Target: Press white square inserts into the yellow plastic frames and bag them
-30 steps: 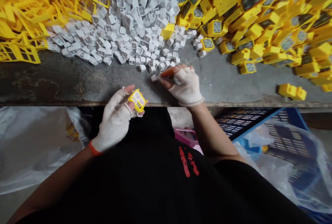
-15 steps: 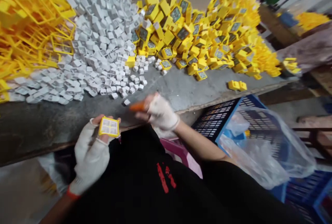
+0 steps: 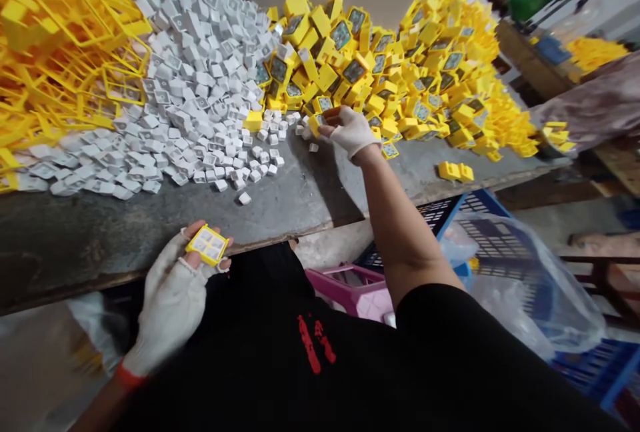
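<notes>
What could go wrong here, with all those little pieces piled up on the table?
The right hand is reaching into the steep yellow pile, so pieces might slide and mix into the white pile touching it. The small yellow frame in the left hand is close to the table edge, so it could fall to the floor if it slips.

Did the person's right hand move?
Yes, the right hand went forward, away from the table's front edge, up to the pile of yellow parts.
</notes>
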`<action>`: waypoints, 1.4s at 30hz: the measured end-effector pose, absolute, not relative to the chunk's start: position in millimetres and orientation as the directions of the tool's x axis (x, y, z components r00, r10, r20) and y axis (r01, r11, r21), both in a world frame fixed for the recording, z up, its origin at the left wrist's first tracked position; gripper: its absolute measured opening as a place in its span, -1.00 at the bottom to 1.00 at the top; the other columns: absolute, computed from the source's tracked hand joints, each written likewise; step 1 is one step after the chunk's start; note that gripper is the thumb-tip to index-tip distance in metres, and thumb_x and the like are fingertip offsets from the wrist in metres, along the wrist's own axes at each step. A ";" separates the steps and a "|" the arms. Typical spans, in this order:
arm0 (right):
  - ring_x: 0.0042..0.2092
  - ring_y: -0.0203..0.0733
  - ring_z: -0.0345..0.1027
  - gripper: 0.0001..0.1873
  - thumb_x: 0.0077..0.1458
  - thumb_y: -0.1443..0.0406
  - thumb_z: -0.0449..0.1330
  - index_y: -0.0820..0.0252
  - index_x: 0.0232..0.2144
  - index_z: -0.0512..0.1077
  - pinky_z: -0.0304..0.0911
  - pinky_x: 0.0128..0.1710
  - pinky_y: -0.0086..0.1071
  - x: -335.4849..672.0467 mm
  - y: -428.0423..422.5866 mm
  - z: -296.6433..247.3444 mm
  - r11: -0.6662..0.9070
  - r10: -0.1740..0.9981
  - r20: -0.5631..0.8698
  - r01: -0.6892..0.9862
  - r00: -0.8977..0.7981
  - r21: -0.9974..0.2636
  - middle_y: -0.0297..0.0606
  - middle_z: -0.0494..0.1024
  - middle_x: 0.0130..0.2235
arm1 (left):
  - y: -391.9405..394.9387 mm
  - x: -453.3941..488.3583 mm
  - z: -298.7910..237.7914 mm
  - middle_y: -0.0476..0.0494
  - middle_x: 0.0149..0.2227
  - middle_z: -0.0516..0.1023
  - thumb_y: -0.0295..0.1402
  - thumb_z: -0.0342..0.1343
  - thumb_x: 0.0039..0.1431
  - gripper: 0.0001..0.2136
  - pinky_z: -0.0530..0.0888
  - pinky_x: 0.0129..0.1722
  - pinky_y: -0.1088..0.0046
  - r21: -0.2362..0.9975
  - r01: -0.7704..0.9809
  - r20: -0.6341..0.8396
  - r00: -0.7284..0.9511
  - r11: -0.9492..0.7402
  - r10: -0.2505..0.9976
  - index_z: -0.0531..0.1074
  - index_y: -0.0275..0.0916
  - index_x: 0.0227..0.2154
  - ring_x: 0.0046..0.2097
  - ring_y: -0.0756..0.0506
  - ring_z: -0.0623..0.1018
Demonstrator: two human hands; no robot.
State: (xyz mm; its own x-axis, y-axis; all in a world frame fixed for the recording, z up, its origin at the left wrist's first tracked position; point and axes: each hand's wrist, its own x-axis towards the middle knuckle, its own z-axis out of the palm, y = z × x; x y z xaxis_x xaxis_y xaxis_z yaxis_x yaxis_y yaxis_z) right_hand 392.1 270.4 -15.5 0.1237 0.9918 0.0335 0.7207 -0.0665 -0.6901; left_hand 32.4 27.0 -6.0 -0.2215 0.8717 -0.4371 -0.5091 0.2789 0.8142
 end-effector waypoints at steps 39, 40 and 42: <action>0.12 0.22 0.71 -0.29 0.29 -0.22 0.51 -0.16 0.35 0.64 0.64 0.27 0.14 300.0 72.6 1.6 0.557 0.793 0.239 0.506 -0.561 -0.658 -0.16 0.81 0.16 | 3.1 43.4 -12.8 -0.16 -0.06 0.85 -0.11 0.66 0.19 -0.62 0.68 -0.42 0.38 0.636 -0.642 -0.417 0.180 0.428 0.891 0.73 -0.12 -0.04 -0.14 -0.27 0.82; 0.11 0.24 0.71 -0.32 0.28 -0.22 0.52 -0.17 0.32 0.67 0.65 0.27 0.17 291.8 70.9 3.6 0.576 0.763 0.252 0.451 -0.595 -0.682 -0.15 0.82 0.16 | 2.8 42.8 -12.9 -0.19 0.00 0.84 -0.11 0.63 0.24 -0.63 0.70 -0.40 0.37 0.639 -0.634 -0.421 0.187 0.437 0.887 0.72 -0.14 -0.03 -0.07 -0.30 0.83; 0.11 0.29 0.71 -0.36 0.25 -0.20 0.55 -0.20 0.26 0.71 0.66 0.29 0.23 278.2 70.7 5.5 0.586 0.736 0.244 0.414 -0.632 -0.696 -0.12 0.82 0.15 | 1.4 41.3 -12.9 -0.22 0.09 0.83 -0.13 0.57 0.31 -0.67 0.73 -0.36 0.37 0.643 -0.622 -0.432 0.187 0.447 0.882 0.70 -0.15 0.00 0.03 -0.32 0.83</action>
